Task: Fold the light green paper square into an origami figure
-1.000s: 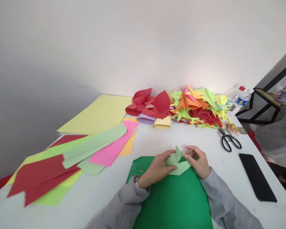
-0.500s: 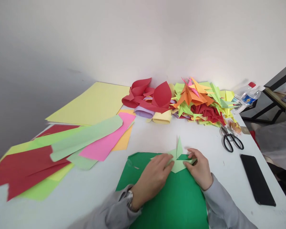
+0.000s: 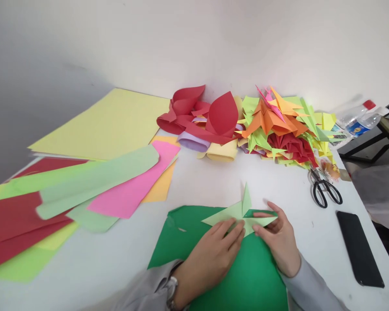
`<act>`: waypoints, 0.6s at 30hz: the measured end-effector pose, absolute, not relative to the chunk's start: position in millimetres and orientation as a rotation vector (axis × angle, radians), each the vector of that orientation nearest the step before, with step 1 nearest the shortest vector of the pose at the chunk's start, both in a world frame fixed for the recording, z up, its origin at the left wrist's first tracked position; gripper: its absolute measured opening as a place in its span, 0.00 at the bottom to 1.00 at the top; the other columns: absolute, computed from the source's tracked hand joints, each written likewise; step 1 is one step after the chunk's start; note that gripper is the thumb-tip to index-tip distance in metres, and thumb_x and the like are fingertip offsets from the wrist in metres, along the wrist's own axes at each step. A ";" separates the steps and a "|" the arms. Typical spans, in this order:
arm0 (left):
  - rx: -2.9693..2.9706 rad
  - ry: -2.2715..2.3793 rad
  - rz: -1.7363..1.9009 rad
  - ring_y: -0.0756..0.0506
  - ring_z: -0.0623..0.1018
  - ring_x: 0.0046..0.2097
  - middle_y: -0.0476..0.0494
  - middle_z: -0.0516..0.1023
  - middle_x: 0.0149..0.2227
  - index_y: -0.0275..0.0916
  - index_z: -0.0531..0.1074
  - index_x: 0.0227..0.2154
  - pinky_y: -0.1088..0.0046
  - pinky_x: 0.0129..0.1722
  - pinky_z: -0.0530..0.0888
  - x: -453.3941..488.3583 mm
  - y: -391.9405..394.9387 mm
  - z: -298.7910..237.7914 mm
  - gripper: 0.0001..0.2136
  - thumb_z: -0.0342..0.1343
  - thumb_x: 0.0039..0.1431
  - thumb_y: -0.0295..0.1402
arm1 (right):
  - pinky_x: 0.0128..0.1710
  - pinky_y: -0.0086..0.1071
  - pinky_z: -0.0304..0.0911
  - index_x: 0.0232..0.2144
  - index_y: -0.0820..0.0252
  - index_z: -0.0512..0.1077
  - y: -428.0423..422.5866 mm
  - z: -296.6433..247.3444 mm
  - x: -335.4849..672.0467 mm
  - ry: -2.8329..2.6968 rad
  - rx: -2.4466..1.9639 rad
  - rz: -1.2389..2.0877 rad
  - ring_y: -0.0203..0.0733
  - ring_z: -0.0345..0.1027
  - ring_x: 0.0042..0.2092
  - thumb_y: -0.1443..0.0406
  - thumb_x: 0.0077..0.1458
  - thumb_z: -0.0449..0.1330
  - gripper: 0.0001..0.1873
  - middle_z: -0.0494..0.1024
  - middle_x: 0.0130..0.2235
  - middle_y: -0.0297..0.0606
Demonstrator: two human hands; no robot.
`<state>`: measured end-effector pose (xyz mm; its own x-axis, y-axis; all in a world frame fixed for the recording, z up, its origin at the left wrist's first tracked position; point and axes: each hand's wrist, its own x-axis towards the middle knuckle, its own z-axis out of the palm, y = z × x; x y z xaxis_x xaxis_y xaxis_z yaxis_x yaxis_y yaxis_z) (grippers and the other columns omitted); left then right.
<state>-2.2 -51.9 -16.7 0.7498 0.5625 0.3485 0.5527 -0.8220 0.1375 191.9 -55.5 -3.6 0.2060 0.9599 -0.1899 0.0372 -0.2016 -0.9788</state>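
Note:
A pale green folded-paper star shape (image 3: 231, 211), with long points left, right and upward, lies over a dark green sheet (image 3: 246, 276). My left hand (image 3: 212, 246) rests its bent fingers on the lower middle of the folded paper, pressing it against the sheet; its thumb is hidden. From the other side, my right hand (image 3: 280, 242) holds the right point, thumb in front and fingers behind, with the index finger raised above it. The lower part of the folded paper is partly covered by my left fingers.
Loose coloured strips (image 3: 100, 181) and a large yellow sheet (image 3: 100, 125) spread at left. Curled red paper (image 3: 222, 116) and a pile of folded paper (image 3: 278, 125) stand by the wall. Black-handled scissors (image 3: 326, 192), a phone (image 3: 359, 248) and plastic bottles (image 3: 359, 125) are at right.
My left fingers have slid down from the left point to the lower middle, uncovering that point. My right index finger has lifted off the paper a little. The view has shifted slightly.

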 end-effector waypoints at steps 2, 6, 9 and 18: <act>2.914 0.949 0.607 0.37 0.71 0.52 0.34 0.73 0.53 0.29 0.70 0.50 0.58 0.48 0.71 -1.7 -53.2 -16.5 0.14 0.50 0.64 0.28 | 0.30 0.35 0.75 0.57 0.60 0.60 -61.8 -9.6 188.3 -1.172 -1.570 1.023 0.44 0.77 0.31 0.58 0.50 0.66 0.35 0.82 0.36 0.41; 2.904 0.991 0.674 0.38 0.71 0.53 0.35 0.74 0.52 0.30 0.70 0.49 0.60 0.50 0.70 0.3 -55.6 -16.1 0.14 0.46 0.66 0.30 | 0.31 0.32 0.76 0.64 0.60 0.50 -70.0 -17.2 188.5 -1.621 -1.571 0.397 0.43 0.78 0.33 0.65 0.58 0.60 0.36 0.82 0.36 0.40; 2.894 1.055 0.701 0.39 0.72 0.53 0.35 0.74 0.51 0.30 0.71 0.48 0.61 0.51 0.69 2.1 -58.1 -17.2 0.14 0.44 0.66 0.29 | 0.38 0.34 0.75 0.64 0.61 0.50 -69.4 -14.4 193.9 -1.999 -1.253 0.032 0.42 0.78 0.39 0.71 0.61 0.54 0.31 0.82 0.39 0.41; 2.885 1.067 0.750 0.39 0.72 0.52 0.34 0.74 0.51 0.28 0.73 0.45 0.61 0.51 0.69 3.2 -58.5 -19.5 0.14 0.43 0.65 0.27 | 0.45 0.44 0.72 0.37 0.71 0.76 -58.6 3.7 198.4 -2.499 -0.695 -0.179 0.51 0.72 0.49 0.76 0.59 0.50 0.14 0.81 0.40 0.49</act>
